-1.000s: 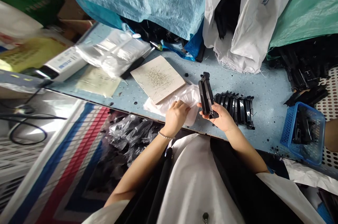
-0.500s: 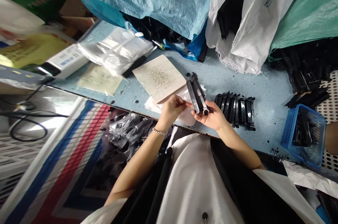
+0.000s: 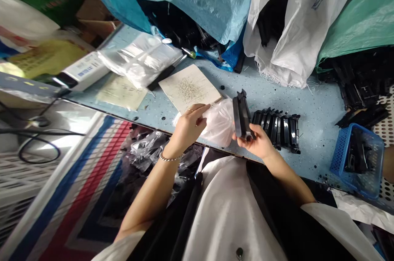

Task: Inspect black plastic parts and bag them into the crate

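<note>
Below the near edge, at left, a heap of grey plastic film (image 3: pixel 140 154) beside one striped sheet (image 3: pixel 81 183) in red, white and blue. Above, stretching left to right, a pale blue tabletop (image 3: pixel 315 129) with dark speckles. Near the middle, just inside the near edge, one black part (image 3: pixel 242 115), tilted, pinched between thumb and fingers of the right hand (image 3: pixel 257 141). To the left, the left hand (image 3: pixel 189 127), thumb and forefinger parted, over one pinkish clear bag (image 3: pixel 219 127); cannot tell whether touching. Just right of the black part, one row of similar parts (image 3: pixel 273 127), packed too closely to count surely. Farther right, one blue basket (image 3: pixel 337 152), with overlapping black pieces (image 3: pixel 357 154) inside. Beyond the bag, one pale board (image 3: pixel 207 95), strewn with countless tiny grains (image 3: pixel 188 88). Left of that, one yellowish sheet (image 3: pixel 121 93), one bundle of clear bags (image 3: pixel 144 60), one white box (image 3: pixel 88 71). Along the far side, three sacks: one blue sack (image 3: pixel 197 2), one white sack (image 3: pixel 320 23), one green sack (image 3: pixel 360 19).
</note>
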Demonstrator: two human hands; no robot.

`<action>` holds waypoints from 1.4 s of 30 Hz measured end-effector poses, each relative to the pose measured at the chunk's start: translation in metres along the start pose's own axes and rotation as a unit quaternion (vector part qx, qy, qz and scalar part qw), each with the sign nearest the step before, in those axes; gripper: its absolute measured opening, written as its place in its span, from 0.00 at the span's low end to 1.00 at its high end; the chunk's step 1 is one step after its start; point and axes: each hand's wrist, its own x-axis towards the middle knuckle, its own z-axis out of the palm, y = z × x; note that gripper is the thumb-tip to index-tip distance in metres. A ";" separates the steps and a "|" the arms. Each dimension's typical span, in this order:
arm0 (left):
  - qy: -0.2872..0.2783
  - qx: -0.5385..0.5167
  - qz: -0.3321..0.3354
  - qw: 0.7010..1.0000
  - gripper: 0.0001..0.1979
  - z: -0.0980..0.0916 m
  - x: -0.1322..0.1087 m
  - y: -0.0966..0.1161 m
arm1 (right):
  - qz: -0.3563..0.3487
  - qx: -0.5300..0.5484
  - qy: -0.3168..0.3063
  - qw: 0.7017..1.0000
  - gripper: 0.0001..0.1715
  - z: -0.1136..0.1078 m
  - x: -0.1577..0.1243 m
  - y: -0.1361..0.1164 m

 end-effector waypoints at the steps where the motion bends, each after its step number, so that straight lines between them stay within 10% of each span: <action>1: -0.004 -0.002 0.007 1.000 0.22 -0.002 0.000 -0.001 | 0.038 0.008 -0.038 0.999 0.24 -0.003 -0.008 0.001; 6: -0.009 -0.045 0.061 0.997 0.26 0.005 -0.015 0.012 | 0.207 0.094 -0.081 0.970 0.27 -0.010 -0.008 0.011; 13: -0.026 -0.136 0.128 0.982 0.24 0.025 -0.050 0.031 | 0.055 0.014 0.029 0.998 0.17 -0.009 0.021 0.019; 19: 0.028 0.061 0.101 0.993 0.30 0.037 -0.047 0.002 | 0.084 0.117 -0.027 0.989 0.29 -0.006 0.002 0.010; 24: 0.014 -0.005 0.175 0.984 0.42 0.041 -0.045 0.027 | 0.105 0.059 -0.010 0.993 0.23 -0.002 0.008 0.014; 30: -0.109 -0.116 0.254 0.954 0.38 0.040 -0.055 0.050 | -0.078 -0.118 0.170 0.975 0.23 0.003 0.001 0.017; 33: -0.058 -0.085 0.244 0.964 0.34 0.042 -0.051 0.048 | -0.148 -0.303 0.106 0.936 0.22 0.017 -0.018 0.017; 38: 0.039 -0.072 0.090 0.993 0.10 -0.026 -0.063 0.059 | -0.108 -0.492 -0.136 0.853 0.27 0.022 -0.035 0.000; 42: -0.054 0.012 -0.160 0.986 0.13 -0.120 -0.117 0.016 | -0.223 -0.700 -0.007 0.678 0.22 -0.004 -0.027 -0.041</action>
